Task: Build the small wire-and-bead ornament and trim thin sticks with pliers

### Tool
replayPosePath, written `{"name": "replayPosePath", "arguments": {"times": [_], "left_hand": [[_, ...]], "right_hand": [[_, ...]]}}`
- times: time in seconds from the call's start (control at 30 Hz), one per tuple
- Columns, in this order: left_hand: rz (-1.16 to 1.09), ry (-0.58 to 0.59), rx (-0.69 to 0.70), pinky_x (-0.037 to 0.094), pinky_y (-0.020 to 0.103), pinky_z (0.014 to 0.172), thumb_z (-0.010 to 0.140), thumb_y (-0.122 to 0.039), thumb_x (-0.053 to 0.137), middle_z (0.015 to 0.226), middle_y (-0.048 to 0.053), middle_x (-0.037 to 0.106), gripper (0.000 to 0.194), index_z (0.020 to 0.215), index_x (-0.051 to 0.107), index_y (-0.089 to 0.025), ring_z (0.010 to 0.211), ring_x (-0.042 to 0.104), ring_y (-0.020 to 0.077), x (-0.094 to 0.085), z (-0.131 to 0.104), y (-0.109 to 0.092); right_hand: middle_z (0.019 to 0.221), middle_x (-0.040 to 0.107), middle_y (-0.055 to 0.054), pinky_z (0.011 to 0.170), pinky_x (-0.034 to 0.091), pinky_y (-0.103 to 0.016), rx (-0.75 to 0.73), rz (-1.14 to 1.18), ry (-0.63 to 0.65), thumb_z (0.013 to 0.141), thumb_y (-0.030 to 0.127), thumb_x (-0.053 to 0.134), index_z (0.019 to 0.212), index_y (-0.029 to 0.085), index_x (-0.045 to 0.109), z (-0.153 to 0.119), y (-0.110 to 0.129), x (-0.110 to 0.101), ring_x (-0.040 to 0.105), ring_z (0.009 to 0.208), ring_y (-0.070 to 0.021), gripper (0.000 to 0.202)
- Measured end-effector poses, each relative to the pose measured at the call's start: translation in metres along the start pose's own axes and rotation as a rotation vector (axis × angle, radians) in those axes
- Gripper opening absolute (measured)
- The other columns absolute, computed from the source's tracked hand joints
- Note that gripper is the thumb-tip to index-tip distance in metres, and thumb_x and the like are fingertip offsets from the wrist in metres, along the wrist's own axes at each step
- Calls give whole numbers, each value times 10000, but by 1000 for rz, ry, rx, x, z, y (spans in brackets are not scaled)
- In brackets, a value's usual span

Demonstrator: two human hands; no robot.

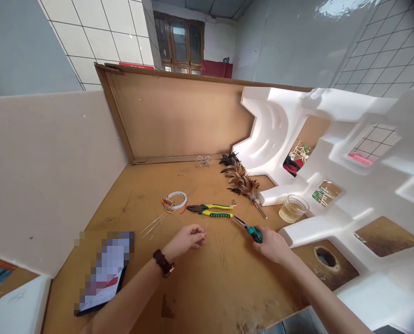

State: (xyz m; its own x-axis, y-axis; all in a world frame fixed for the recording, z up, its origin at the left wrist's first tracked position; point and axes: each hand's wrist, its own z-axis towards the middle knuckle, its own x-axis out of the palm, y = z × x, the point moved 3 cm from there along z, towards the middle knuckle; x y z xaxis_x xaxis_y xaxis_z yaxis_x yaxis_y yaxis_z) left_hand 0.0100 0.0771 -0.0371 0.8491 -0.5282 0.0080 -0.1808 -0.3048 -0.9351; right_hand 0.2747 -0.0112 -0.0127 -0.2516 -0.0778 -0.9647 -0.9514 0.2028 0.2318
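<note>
Teal-handled pliers (251, 229): on the tabletop's right half, slim nose angled up and left, its tip at or just beside the handle end of the yellow-and-green pliers (212, 211); contact cannot be told.

Right hand (271, 243) closed round the teal handles. Left hand (189, 235) low over the table, fingers curled in; cannot tell whether they fully close or pinch anything fine.

Handling, my judgement: a grip well back on the handles gives the nose better control; tip best kept clear of the neighbouring handle so neither tool snags. Left fingers are well placed to steady small work, off the line of the nose.

Between the hands, fine wires (223, 254), thin enough to be easily bent or swept aside by a sleeve or wrist; worth going round.

Further out: white ring (181, 200) with coloured strands beside the pliers' head; feather duster (242, 178) beyond; glass bowl of liquid (293, 209) near the right hand, an elbow risk; white foam (267, 123) behind it.
</note>
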Motion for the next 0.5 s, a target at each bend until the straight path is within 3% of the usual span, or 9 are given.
{"name": "replayPosePath", "arguments": {"times": [0.17, 0.37, 0.5], "left_hand": [[6, -104, 126, 424, 224, 515, 645, -350, 599, 571, -26, 531, 228, 725, 508, -158, 529, 524, 109, -3, 4, 1], [398, -310, 466, 414, 240, 612, 705, -277, 533, 683, 11, 574, 106, 697, 572, -179, 647, 537, 134, -23, 20, -12], [186, -263, 349, 425, 224, 528, 671, -294, 577, 573, -23, 518, 137, 706, 545, -165, 538, 507, 111, -24, 36, -6]], "right_hand": [[983, 579, -107, 739, 345, -308, -49, -163, -67, 674, 313, 533, 1071, 174, 540, 3, 5, 6, 516, 935, -259, 421], [1041, 539, -121, 820, 314, -339, -106, -212, -155, 749, 365, 493, 1125, 173, 506, 5, 5, 10, 446, 1006, -267, 422], [1119, 511, -114, 865, 294, -351, -179, -182, -202, 760, 396, 500, 1164, 188, 485, 2, 12, 5, 416, 1045, -266, 455]]}}
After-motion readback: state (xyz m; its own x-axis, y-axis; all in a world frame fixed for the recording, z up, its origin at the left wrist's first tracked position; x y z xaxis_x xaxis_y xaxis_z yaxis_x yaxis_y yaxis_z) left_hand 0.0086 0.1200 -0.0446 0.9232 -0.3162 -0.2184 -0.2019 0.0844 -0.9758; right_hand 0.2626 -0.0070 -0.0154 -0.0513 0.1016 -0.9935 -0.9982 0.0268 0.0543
